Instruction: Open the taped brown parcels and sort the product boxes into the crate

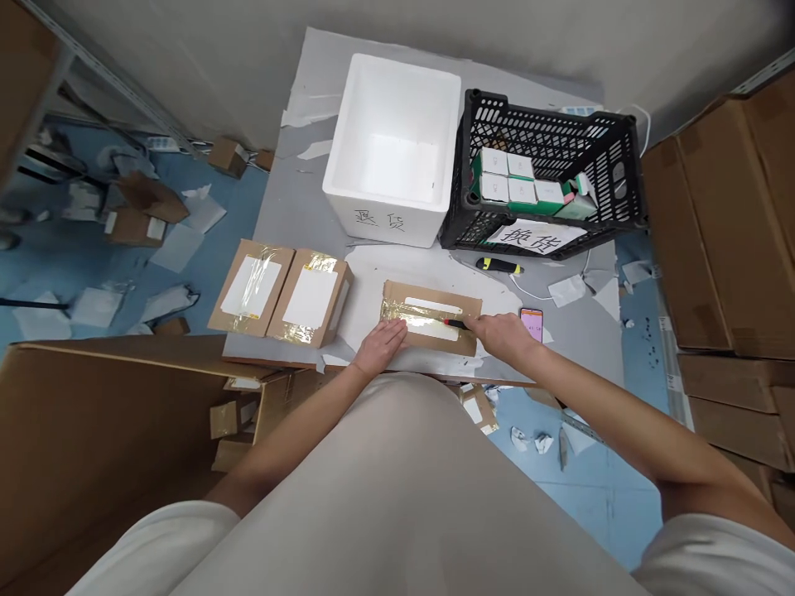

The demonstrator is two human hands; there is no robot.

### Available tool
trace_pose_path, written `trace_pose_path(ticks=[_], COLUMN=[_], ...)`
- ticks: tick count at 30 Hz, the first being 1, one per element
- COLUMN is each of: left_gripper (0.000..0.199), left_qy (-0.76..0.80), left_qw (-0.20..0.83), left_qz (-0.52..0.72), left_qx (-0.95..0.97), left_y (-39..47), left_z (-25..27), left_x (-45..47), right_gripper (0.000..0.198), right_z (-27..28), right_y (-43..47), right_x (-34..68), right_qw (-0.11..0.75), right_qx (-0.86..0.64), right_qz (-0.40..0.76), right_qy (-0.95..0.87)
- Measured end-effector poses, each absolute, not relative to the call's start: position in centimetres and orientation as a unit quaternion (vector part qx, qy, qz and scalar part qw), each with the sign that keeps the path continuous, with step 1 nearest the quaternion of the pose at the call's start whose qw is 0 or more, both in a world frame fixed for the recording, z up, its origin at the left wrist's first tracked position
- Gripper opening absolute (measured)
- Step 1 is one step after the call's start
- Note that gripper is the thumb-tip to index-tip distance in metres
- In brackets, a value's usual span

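A small cardboard box (431, 338) with clear tape and white labels lies near the table's front edge. My left hand (380, 348) rests flat on its left end, fingers stretched out and holding nothing. In my right hand (500, 334) is a slim box cutter (456, 324), black with a red front end. Its front end reaches over the middle of the box's taped top, and the blade is too small to make out. Just right of that hand, a phone (532, 324) with a lit screen lies on the table.
Two taped boxes (309, 296) stand at the left. Behind are a white foam box (388, 203) and a black crate (552, 124) containing several small cartons (522, 190). A black-and-yellow utility knife (498, 266) lies before the crate. A large open carton (124, 414) stands lower left.
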State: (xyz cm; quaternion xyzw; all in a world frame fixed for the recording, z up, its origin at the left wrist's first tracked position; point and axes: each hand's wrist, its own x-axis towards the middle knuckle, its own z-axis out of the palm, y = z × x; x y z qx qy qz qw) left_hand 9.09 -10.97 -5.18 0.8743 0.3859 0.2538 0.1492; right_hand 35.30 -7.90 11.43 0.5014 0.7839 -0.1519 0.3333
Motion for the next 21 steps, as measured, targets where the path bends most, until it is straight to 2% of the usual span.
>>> trace_pose_path(ticks=[3, 7, 14, 18, 21], left_gripper=[0.029, 0.031, 0.034, 0.034, 0.034], left_qy=[0.388, 0.394, 0.391, 0.385, 0.388], left_qw=[0.154, 0.143, 0.169, 0.155, 0.144], left_qz=[0.247, 0.239, 0.234, 0.223, 0.196], left_qx=[0.874, 0.876, 0.874, 0.882, 0.889], left_y=[-11.0, -10.8, -10.6, -10.8, -11.0], left_z=[-5.3, -5.5, -5.5, -4.3, -2.5], left_x=[9.5, 9.8, 9.6, 9.4, 9.4], right_gripper=[0.04, 0.026, 0.03, 0.033, 0.038], right_z=[11.4, 11.5, 11.2, 10.5, 9.0], right_y=[-8.9, -10.5, -13.6, -15.6, -17.5], right_x=[37.8, 42.0, 46.1, 48.1, 49.5], right_qw=[0.344, 0.353, 0.315, 0.264, 0.181], right_qx=[0.518, 0.543, 0.576, 0.595, 0.652], right_qz=[-0.145, -0.147, -0.153, -0.167, -0.197], right_qy=[0.77, 0.748, 0.739, 0.74, 0.71])
